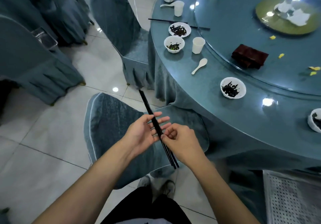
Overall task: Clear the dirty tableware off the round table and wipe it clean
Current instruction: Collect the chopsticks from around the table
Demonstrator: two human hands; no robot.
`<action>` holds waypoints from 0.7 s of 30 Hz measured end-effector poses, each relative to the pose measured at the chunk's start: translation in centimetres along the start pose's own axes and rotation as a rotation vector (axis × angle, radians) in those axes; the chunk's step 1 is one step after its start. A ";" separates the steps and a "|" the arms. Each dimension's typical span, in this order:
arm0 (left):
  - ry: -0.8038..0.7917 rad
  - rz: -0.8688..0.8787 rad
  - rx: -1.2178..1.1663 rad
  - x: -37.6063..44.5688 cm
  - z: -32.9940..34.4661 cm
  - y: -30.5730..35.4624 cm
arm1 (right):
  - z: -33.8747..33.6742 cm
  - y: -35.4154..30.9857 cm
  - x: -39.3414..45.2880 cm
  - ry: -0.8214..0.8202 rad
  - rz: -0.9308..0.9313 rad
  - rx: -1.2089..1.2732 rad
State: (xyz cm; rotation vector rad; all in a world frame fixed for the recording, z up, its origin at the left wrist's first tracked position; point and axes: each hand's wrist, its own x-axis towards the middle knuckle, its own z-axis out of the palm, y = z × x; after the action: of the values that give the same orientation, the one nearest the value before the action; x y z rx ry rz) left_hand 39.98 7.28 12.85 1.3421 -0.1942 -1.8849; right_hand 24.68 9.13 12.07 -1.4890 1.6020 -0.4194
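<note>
Both hands are off the counter [217, 112], over a chair: right hand [180, 142] pinches black chopsticks [157, 128], left hand [144, 133] spread open under them. Dirty bowls [233, 87] sit along the counter's edge.

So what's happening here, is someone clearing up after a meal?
Yes. A person stands beside a round table with a bundle of black chopsticks in their hands: the right hand pinches them while the open left hand supports them from below, over a covered chair. The table is far from cleared: dirty bowls, a small plate, paper cups, a white spoon and more chopsticks remain on it. No wiping has begun.
</note>
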 end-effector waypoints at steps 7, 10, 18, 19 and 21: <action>0.030 0.050 -0.110 -3.1 -5.1 3.5 | 2.8 -4.9 -0.5 0.121 -0.271 -0.088; 0.007 0.074 -0.151 -4.8 -8.1 5.7 | 4.9 -6.8 0.2 0.214 -0.385 -0.121; -0.047 0.086 -0.095 -7.9 -18.7 13.6 | 13.9 -13.5 2.1 0.306 -0.419 -0.347; -0.051 0.083 -0.081 -8.2 -20.1 14.6 | 15.2 -14.6 2.3 0.310 -0.415 -0.363; -0.053 0.077 -0.044 -8.5 -22.8 16.7 | 17.6 -16.7 2.8 0.325 -0.404 -0.411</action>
State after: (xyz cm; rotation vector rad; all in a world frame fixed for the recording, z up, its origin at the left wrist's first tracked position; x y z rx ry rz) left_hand 68.99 8.82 18.28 1.2398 -0.2267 -1.8512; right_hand 49.05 8.29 13.76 -2.1645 1.7021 -0.6080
